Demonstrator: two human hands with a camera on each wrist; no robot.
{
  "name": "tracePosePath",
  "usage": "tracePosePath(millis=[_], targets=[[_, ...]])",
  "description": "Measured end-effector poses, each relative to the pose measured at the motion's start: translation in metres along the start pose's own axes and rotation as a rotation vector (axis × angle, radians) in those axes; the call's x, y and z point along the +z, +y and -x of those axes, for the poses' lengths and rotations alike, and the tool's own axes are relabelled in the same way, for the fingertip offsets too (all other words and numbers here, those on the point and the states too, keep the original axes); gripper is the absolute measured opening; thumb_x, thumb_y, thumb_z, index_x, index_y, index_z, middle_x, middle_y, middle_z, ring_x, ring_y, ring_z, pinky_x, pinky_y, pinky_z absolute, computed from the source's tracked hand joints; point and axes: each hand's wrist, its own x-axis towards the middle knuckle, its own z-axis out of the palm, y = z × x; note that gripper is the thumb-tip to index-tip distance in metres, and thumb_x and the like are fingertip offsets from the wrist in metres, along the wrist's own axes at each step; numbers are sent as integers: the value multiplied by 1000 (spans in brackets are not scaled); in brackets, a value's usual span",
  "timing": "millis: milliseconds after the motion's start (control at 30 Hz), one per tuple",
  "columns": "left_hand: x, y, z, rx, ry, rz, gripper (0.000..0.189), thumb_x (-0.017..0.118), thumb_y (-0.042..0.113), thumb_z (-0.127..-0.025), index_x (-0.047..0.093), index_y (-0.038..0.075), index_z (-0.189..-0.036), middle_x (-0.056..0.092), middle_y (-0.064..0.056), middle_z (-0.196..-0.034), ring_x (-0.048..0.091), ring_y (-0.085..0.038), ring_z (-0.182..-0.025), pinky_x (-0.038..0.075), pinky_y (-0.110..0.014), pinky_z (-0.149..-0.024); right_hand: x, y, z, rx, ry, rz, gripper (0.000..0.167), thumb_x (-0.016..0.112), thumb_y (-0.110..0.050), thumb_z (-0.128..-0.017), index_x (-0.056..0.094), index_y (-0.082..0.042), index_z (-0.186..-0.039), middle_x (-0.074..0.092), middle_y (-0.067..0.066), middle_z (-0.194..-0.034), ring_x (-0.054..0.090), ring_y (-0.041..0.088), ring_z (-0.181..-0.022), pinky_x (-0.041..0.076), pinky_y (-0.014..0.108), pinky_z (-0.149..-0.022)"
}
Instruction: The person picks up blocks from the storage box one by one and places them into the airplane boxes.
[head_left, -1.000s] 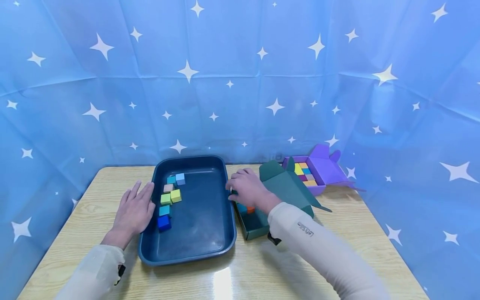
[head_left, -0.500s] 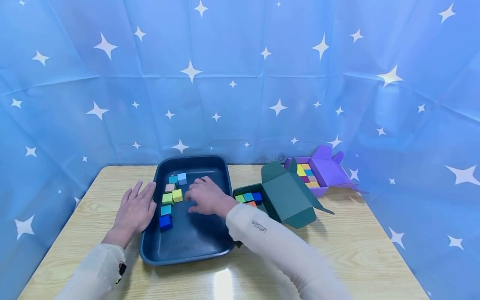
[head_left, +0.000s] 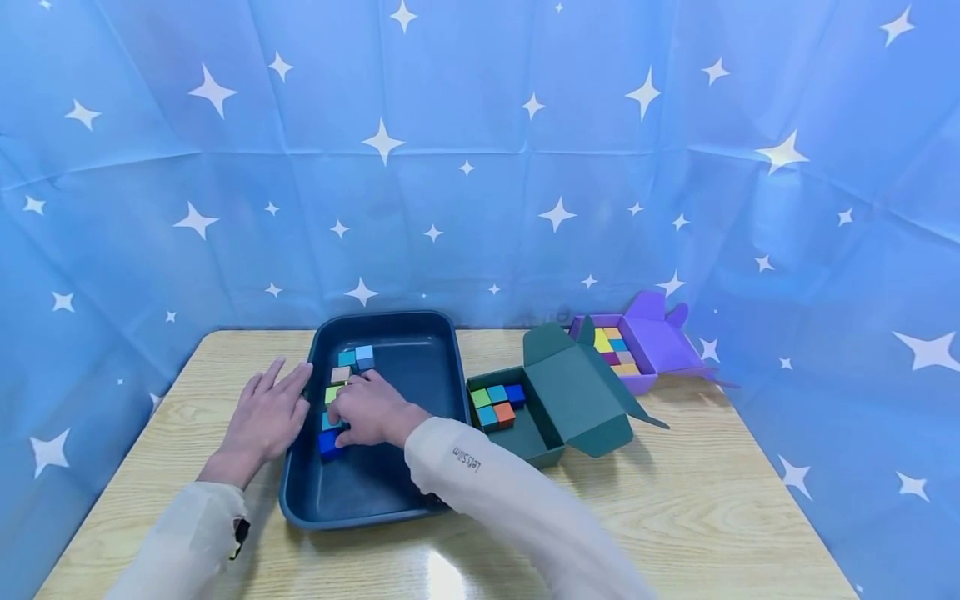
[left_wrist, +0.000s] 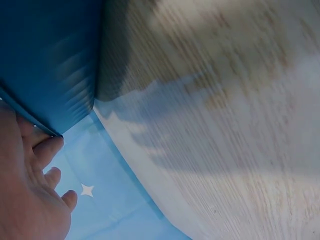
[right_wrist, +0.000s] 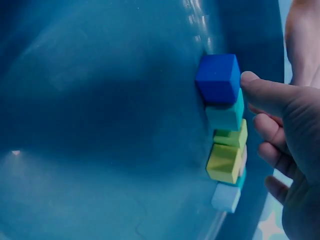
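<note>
My left hand (head_left: 258,421) rests with extended fingers against the left rim of the dark blue tray (head_left: 375,523). Over the tray's left side hovers my right hand (head_left: 372,411), its fingers loosely bent above a row of small cubes. In the right wrist view the thumb tip lies beside the dark blue cube (right_wrist: 216,79), and nothing is pinched. Behind that cube stand a teal cube (right_wrist: 224,118), a light green cube (right_wrist: 231,138), a yellow cube (right_wrist: 223,163) and a light blue cube (right_wrist: 226,198). A pink cube (head_left: 341,374) shows beyond the right hand in the head view.
Right of the tray, an open green box (head_left: 534,429) holds several coloured cubes at its far left, among them an orange cube (head_left: 505,415). Farther back is an open purple box (head_left: 637,383) with several cubes. A starry blue curtain (head_left: 465,125) surrounds the wooden table (head_left: 675,508).
My right hand has moved left from the green box, across the tray, to the cubes. A dark blue cube shows in that box where the hand was. The left hand stays at the rim.
</note>
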Motion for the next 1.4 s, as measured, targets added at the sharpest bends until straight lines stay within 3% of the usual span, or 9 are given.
tracePosePath(millis=[300, 700, 1167, 1400], targets=[[2, -2, 1, 2, 9, -4, 55, 38, 25, -101, 30, 4, -152, 35, -20, -155, 14, -42, -149, 11, -65, -118, 6, -5, -9, 14, -35, -52, 32, 68, -53, -83, 70, -39, -112, 68, -22, -110, 50, 3, -109, 35, 28, -104], [6, -3, 1, -8, 13, 8, 56, 38, 26, -102, 28, 4, -153, 33, -21, -156, 11, -42, -149, 12, -66, -117, 10, -6, -14, 17, -75, -21, 37, 71, -57, -79, 68, -40, -112, 66, -21, -113, 49, 3, -106, 35, 26, -99], [6, -1, 0, -9, 9, 25, 56, 37, 25, -102, 27, 4, -153, 33, -22, -156, 11, -42, -149, 11, -65, -117, 10, -8, -16, 10, -113, 34, 36, 68, -56, -83, 69, -40, -115, 67, -22, -115, 50, 3, -108, 36, 26, -97], [6, -1, 1, -12, 8, 24, 57, 37, 25, -102, 27, 3, -153, 33, -22, -156, 10, -42, -150, 10, -65, -118, 6, -3, -10, -17, -94, 5, 26, 68, -51, -87, 72, -37, -107, 69, -20, -100, 50, 5, -100, 36, 28, -100]])
